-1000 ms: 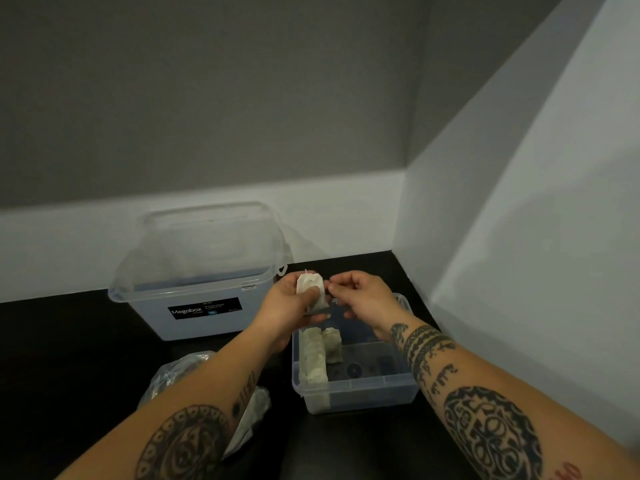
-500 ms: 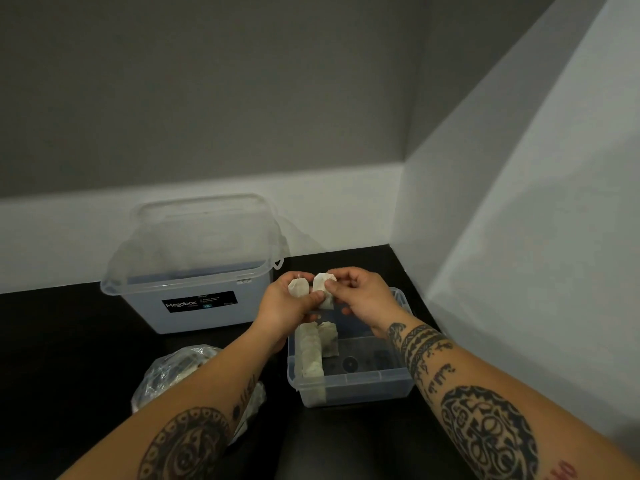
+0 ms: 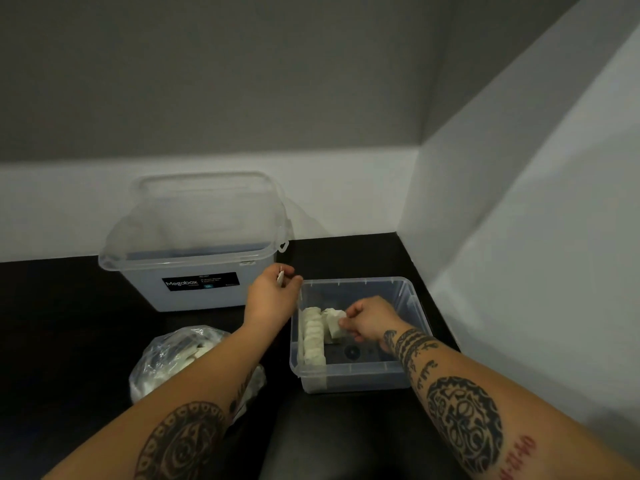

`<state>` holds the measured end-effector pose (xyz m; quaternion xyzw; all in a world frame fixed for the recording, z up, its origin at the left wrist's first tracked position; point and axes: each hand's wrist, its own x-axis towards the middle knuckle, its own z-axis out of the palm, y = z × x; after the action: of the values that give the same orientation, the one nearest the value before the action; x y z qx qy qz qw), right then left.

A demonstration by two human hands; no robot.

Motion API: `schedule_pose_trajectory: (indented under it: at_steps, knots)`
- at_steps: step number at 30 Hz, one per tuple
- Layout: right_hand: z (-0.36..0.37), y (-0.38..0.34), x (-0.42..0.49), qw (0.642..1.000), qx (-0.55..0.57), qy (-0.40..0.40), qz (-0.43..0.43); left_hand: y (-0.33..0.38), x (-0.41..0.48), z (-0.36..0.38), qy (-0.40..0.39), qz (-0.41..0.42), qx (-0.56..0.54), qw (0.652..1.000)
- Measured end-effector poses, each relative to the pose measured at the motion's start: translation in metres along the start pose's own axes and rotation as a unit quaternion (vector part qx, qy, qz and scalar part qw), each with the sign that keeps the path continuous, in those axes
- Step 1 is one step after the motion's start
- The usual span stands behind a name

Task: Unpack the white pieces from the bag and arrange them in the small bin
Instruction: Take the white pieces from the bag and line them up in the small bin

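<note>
Dark desk (image 3: 69,323) in a corner, grey-and-white walls behind and on the right.

- Small clear plastic bin (image 3: 408,289) sits on the desk near the right wall. A row of white pieces (image 3: 311,337) is lined up along its left wall, front to back.
- Right hand (image 3: 370,322) is inside the small bin, fingers curled, pinching a crumpled white piece (image 3: 335,322) that sits just beside the row, touching or nearly touching it; can't tell which.
- Left hand (image 3: 270,299) hovers just outside the bin's rear left corner, thumb and fingers pinching a thin white piece (image 3: 280,277) held upright.
- Crinkled clear plastic bag (image 3: 173,362) lies on the desk left of the small bin, partly under the left forearm, with more white pieces visible inside.
- Large translucent plastic bin with a black "Megabox" label (image 3: 194,292) stands behind the bag against the back wall, clear lid raised at its rear. Contents not visible.
</note>
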<state>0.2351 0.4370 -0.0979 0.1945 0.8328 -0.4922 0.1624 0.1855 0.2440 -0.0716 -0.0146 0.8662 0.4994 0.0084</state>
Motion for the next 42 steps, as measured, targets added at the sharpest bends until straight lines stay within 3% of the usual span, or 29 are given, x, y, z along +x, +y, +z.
schedule_pose_trajectory:
  at_steps: [3,7,16,26,31,35,39,42]
  knots:
    - [0.011,0.002,0.011,0.997,-0.054,0.012,0.047,-0.011,-0.002,0.001,-0.036,-0.011,0.065,0.997]
    - [0.021,-0.002,0.024,0.985,-0.164,0.016,0.049,-0.017,-0.002,0.001,-0.060,-0.033,0.070,0.995]
    - [0.027,0.002,0.032,0.978,-0.165,0.030,0.126,-0.016,-0.005,0.004,-0.070,-0.044,0.058,0.995]
    - [0.023,0.010,0.034,0.968,-0.233,0.043,0.087,-0.005,-0.006,0.000,-0.071,-0.045,0.039,0.996]
    - [0.018,0.010,0.030,0.972,-0.204,0.050,0.104,0.004,-0.005,0.001,-0.064,-0.042,-0.005,0.997]
    - [0.003,0.000,0.023,0.971,-0.217,0.079,0.066,0.012,-0.006,0.005,-0.046,-0.058,-0.111,0.991]
    - [-0.015,-0.025,-0.002,0.991,-0.115,0.066,0.016,0.031,-0.012,0.011,-0.055,-0.056,-0.211,0.974]
    - [-0.025,-0.042,-0.021,0.996,0.018,0.039,-0.079,0.043,-0.015,0.015,-0.095,-0.025,-0.219,0.971]
